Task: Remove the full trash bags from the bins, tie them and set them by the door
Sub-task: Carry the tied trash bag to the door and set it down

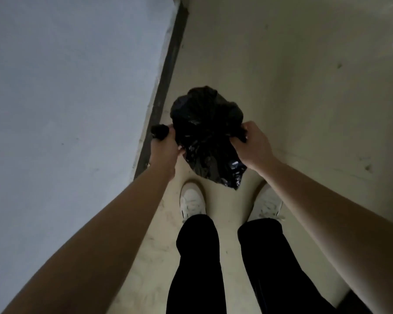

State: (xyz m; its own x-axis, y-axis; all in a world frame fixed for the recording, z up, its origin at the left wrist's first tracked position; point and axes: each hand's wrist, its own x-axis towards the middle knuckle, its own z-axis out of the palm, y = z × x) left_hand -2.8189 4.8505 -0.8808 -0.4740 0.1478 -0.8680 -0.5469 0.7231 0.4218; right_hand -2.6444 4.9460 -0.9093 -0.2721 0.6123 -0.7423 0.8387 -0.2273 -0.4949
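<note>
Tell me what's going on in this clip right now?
A person stands on a pale floor beside a wall, holding a black trash bag up in front of their white shoes. The left hand grips a bunched piece of the bag's top out to one side; the right hand grips the opposite side. It looks like the bag is being tied. No bin or door is in view.

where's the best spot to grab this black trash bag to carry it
Probably by the gathered plastic at the top of the black trash bag, coming from above. The left hand and right hand already pinch bunched ends on opposite sides there, while the bulky body bulges beyond them with no firm edge. Bringing both ends into one fist should give a narrow neck to grip.
</note>
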